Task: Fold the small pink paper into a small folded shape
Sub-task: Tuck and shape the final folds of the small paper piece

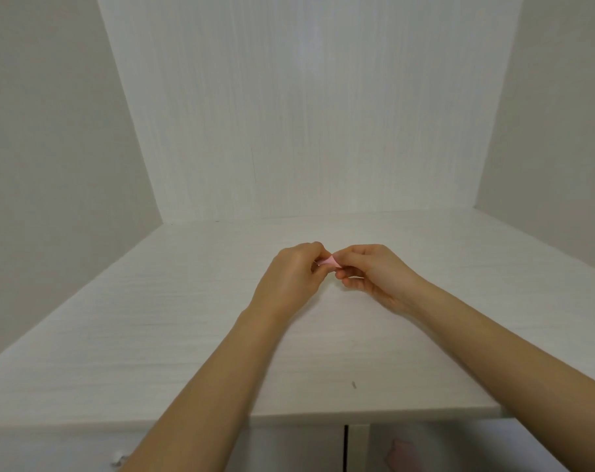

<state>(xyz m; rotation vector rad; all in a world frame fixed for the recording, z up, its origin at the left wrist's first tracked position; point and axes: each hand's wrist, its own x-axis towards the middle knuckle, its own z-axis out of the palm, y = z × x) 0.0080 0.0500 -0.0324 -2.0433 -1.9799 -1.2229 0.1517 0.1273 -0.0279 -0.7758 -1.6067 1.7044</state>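
- The pink paper (pixel 329 261) is held in the air just above the white surface (pixel 187 318), between the two hands, near the middle of the view; only a small pink wedge shows, the rest is hidden by fingers
- The left hand (pixel 294 277) has its fingers curled in and pinches the left end of the paper between thumb and fingertips; the right hand (pixel 371 270) pinches the right end in the same way, its lower fingers loosely curled beneath and holding nothing else
- Risk, as a judgement: the piece is tiny and mostly covered, so the edges may be brought together out of line; the cause would be folding by feel, and the crease would then set crooked
- Risk: the paper may slip out of one pinch and drop to the surface; the cause would be either hand shifting its grip while the other holds only a sliver
- Risk: too hard a squeeze or a pull apart may crumple or tear the thin sheet; both hands hold it close together, so little slack is left
- How many folds are already in, I cannot tell; the shape looks partly folded
- Count: one pink paper; two hands; one surface; one small dark mark (pixel 354 384) on the surface near its front edge; one blurred pinkish thing (pixel 400 451) below the front edge, too unclear to name
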